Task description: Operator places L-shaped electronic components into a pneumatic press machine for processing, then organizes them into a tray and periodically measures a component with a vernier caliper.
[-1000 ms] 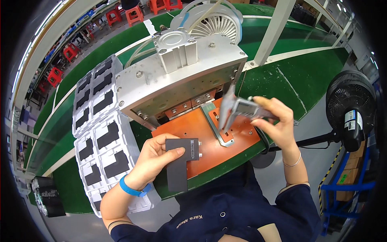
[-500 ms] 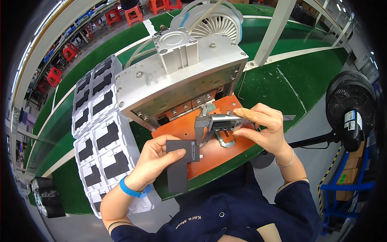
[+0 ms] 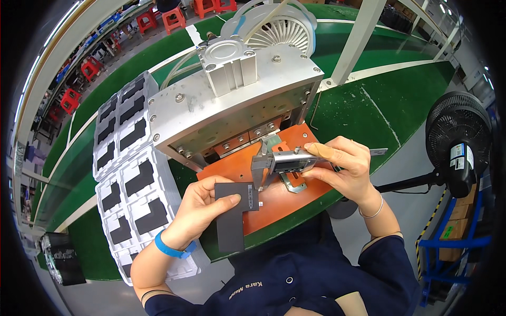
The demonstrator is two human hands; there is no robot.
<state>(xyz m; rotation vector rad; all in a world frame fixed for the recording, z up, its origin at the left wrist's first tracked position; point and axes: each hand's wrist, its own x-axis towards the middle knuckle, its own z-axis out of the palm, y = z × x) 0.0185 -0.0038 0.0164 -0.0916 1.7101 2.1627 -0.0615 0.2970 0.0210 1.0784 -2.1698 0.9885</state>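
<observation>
Left hand (image 3: 196, 210) pinches dark grey L-shaped sheet (image 3: 232, 213), thumb on top, fingers beneath. Right hand (image 3: 345, 166) closed around digital caliper (image 3: 282, 163), just right of sheet; caliper's lower end touches sheet's right edge. Beneath both: orange plate (image 3: 269, 203). Beyond: metal press (image 3: 232, 105). Left of left hand: white trays (image 3: 129, 174) holding dark pieces.

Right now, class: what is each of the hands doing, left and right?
Left hand: closed on a dark L-shaped flat piece.
Right hand: closed on a digital caliper.
</observation>
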